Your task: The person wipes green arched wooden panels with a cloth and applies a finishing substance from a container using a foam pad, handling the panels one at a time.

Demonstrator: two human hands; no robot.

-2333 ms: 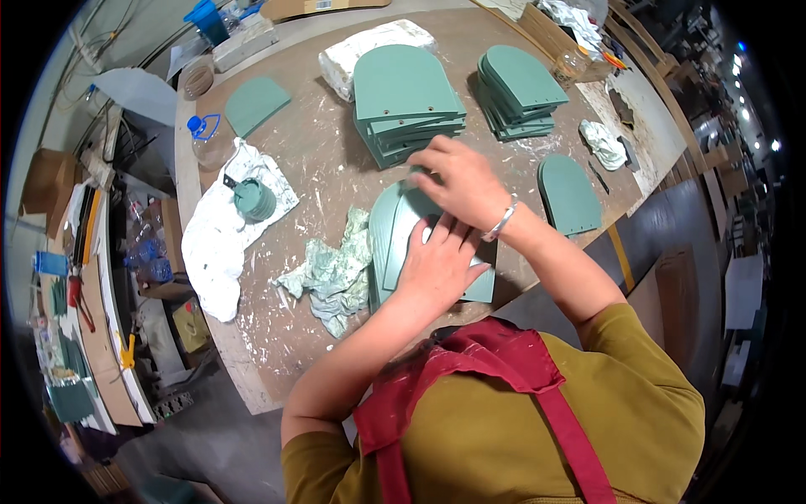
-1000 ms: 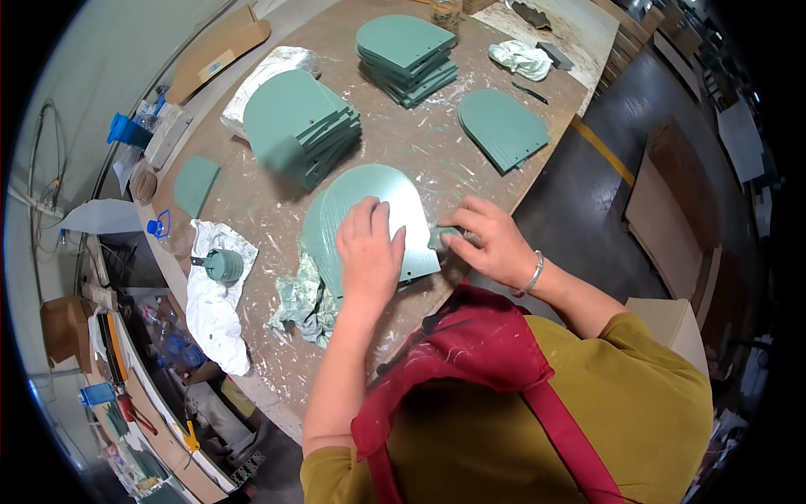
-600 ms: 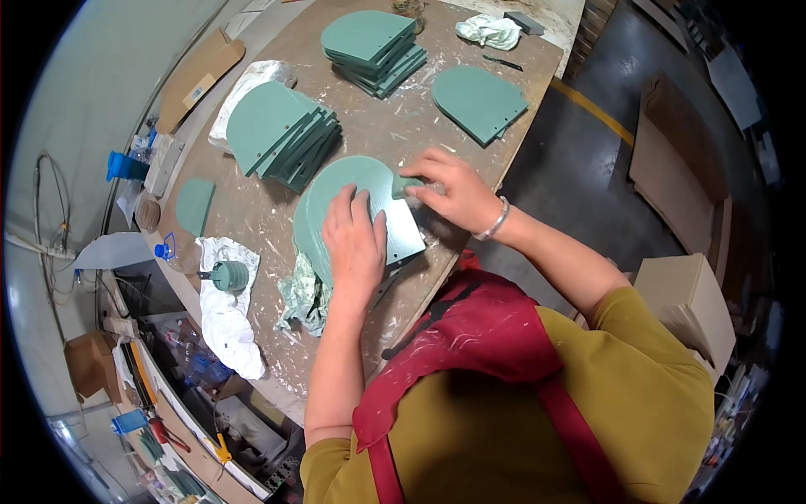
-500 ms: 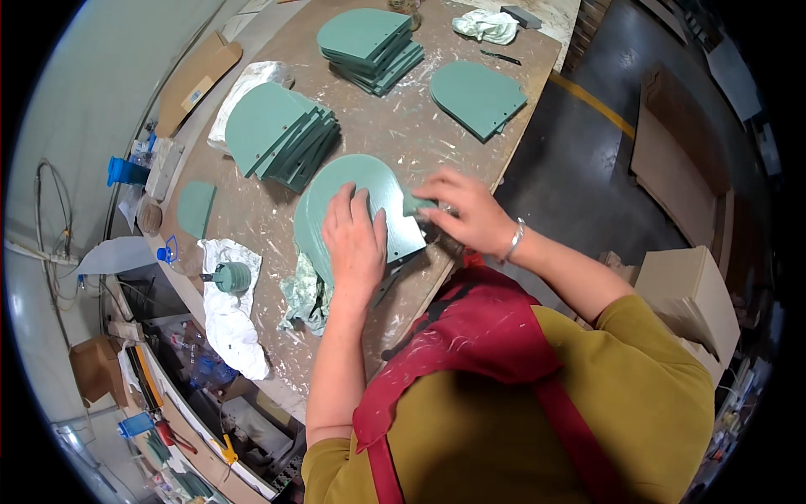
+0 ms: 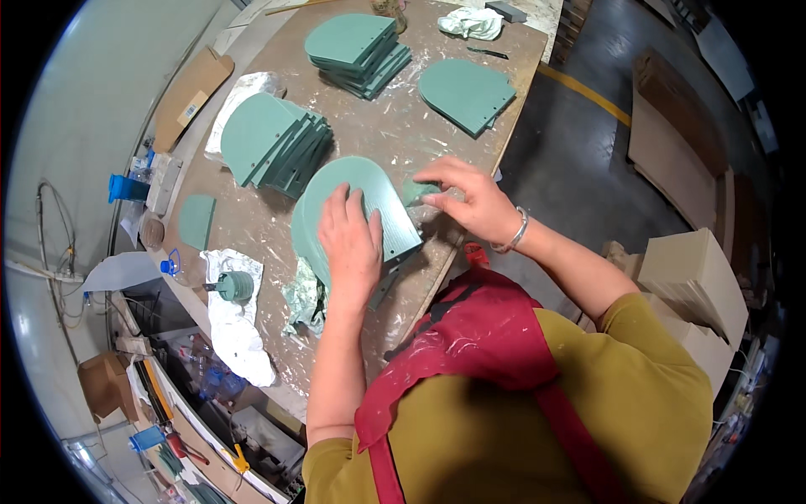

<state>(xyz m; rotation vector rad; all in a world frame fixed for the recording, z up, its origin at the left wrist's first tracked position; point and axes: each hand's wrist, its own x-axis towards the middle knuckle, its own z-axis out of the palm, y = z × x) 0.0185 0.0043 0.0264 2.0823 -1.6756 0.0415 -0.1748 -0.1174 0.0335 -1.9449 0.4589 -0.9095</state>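
Note:
A green round-topped board [image 5: 359,178] lies in front of me on the table, its surface glossy at the right. It rests on at least one more board of the same kind. My left hand [image 5: 350,244] lies flat across it with the fingers spread. Just off the board's right edge, my right hand [image 5: 472,200] pinches a small green pad [image 5: 417,191], partly hidden by the fingers. A crumpled, green-stained cloth [image 5: 304,296] is tucked against the board's lower left side.
Stacks of green boards stand at the far left [image 5: 256,130] and the far middle [image 5: 348,40]; more boards [image 5: 467,92] lie at the far right. A green-stained jar [image 5: 235,286] sits on a white cloth [image 5: 239,340]. Cardboard boxes [image 5: 688,273] stand right of the table.
My right hand and the pad have come slightly away from the board's right edge. The left hand stays on the board. The whole view has shifted a little.

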